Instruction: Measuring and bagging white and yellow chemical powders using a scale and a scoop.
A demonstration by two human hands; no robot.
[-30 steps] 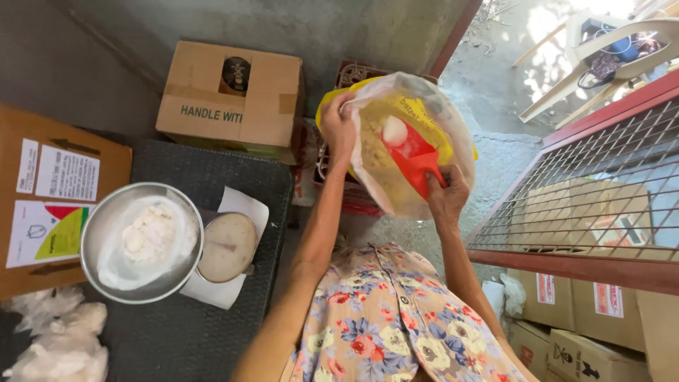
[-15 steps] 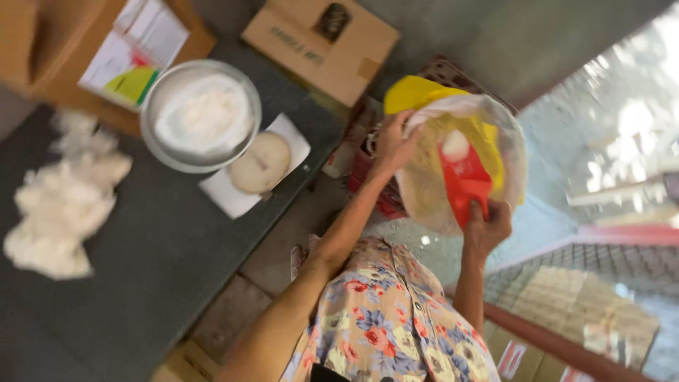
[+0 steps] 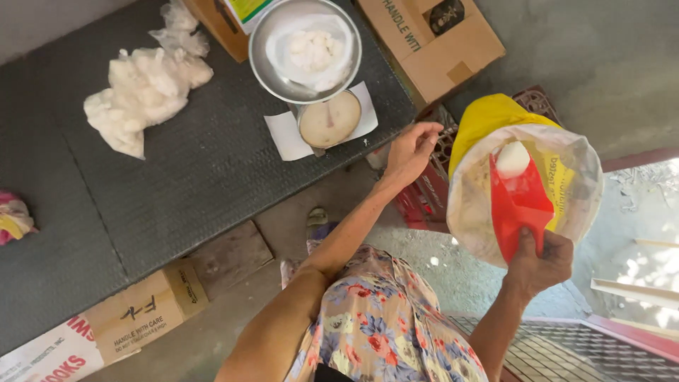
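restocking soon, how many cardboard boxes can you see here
4, perhaps more out of frame: one box top right of the table, one behind the metal bowl, two on the floor.

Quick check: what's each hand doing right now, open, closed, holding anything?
Left hand: open, fingers loosely curled, holding nothing, beside the bag.
Right hand: closed on the red scoop handle, inside the clear plastic bag.

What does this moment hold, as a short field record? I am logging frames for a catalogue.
Left hand: open, empty, reaching toward the round weighing scale.
Right hand: grips red plastic scoop carrying a white lump, inside clear plastic bag.
Scale pan: round metal bowl of white powder.
Surface: dark mesh table with crumpled white bags.
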